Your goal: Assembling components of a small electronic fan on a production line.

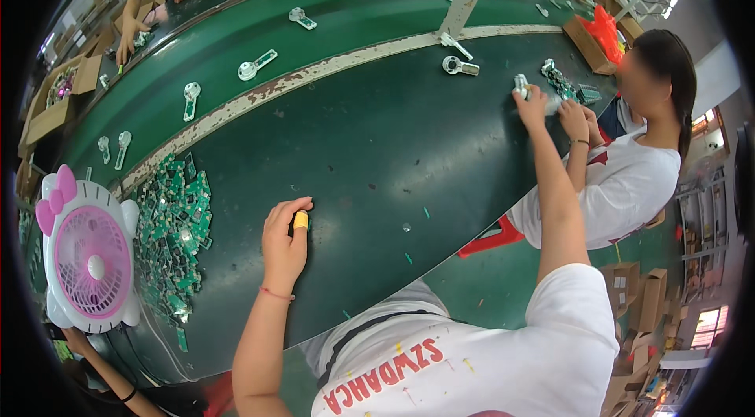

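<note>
The person's left hand (285,238), its wrist ringed by a thin red band (277,293), is released and loosely curled over the smooth dark green worktop (354,145). The right hand (532,107) lies at two o'clock from it, fingertips touching a small white plastic device (520,84); from where I stand, I cannot tell whether they grasp it. At ten o'clock from that hand lies a white round-headed device with a flat handle (458,65); between three and four, a co-worker in a white shirt (629,173). At nine o'clock from the left hand spreads a heap of green circuit boards (174,232), and beyond it stands a white-and-pink plastic fan with a pink bow (94,266).
</note>
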Demonstrator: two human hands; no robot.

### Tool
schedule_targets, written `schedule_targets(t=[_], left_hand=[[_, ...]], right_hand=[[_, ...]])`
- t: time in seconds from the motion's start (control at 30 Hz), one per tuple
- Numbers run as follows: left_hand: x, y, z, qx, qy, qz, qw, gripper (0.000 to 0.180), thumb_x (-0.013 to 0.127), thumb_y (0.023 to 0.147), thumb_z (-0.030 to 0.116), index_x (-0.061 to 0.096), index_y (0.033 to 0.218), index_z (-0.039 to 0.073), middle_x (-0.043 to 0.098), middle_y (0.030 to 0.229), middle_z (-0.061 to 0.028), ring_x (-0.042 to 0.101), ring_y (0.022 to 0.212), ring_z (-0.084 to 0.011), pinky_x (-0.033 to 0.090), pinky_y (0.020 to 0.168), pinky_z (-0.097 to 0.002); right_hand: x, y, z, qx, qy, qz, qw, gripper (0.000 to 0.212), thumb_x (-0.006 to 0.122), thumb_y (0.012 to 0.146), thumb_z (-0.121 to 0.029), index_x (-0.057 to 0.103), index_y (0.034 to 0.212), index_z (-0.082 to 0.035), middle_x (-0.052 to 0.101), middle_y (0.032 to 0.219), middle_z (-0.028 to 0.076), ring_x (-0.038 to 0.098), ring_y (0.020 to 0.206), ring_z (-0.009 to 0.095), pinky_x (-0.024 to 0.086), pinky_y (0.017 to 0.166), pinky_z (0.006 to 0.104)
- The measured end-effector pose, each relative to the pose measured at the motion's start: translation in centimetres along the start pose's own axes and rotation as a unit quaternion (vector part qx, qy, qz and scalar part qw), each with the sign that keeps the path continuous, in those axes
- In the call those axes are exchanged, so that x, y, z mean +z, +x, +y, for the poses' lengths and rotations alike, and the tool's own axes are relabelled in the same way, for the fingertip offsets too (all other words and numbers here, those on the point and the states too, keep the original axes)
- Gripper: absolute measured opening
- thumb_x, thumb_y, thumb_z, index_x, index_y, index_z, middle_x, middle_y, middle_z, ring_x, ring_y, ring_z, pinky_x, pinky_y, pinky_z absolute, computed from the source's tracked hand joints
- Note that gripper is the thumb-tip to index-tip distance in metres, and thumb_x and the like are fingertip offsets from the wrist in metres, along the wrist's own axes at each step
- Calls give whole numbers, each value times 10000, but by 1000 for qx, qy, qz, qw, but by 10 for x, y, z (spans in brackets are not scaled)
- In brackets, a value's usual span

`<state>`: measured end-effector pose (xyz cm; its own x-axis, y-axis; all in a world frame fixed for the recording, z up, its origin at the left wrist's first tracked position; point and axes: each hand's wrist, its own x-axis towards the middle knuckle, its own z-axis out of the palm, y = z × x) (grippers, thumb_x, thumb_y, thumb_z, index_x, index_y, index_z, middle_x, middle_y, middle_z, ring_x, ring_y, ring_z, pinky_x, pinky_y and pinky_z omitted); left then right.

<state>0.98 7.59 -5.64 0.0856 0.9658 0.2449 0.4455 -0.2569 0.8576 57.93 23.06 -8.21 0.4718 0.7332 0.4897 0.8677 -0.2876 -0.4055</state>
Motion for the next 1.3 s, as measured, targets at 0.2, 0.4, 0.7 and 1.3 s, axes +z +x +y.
schedule_targets(t=[0.2,0.4,0.7,1.3], left_hand=[[3,2,4,22,55,-17,998,284,502,781,-9,627,1010,103,641,961,-5,552,955,-203,374,867,-311],[3,-2,-1,57,76,-14,995,290,511,775,9,626,1018,117,640,964,-2,543,969,-217,370,861,-323],[4,-12,-7,93,13,21,995,250,536,793,24,604,1029,75,590,1041,-84,550,992,-287,424,869,-368],[-21,-60,7,113,301,25,947,199,650,712,67,589,897,109,528,910,-18,510,881,-202,397,755,-337]], right_hand=[[-48,-135,-114,-143,128,-98,976,483,698,745,-186,468,1129,-5,414,1145,214,446,1060,373,390,915,405],[-67,-208,-228,-283,261,-317,866,443,744,733,-175,521,1103,-74,401,1206,146,448,1117,319,411,931,374],[-34,-206,-291,-533,136,-156,820,402,768,658,-225,592,998,-104,560,1140,44,413,1246,276,273,1047,477],[-71,-258,-305,-340,315,-540,703,245,602,821,-41,617,1065,-21,602,1033,86,548,932,182,454,805,281]])
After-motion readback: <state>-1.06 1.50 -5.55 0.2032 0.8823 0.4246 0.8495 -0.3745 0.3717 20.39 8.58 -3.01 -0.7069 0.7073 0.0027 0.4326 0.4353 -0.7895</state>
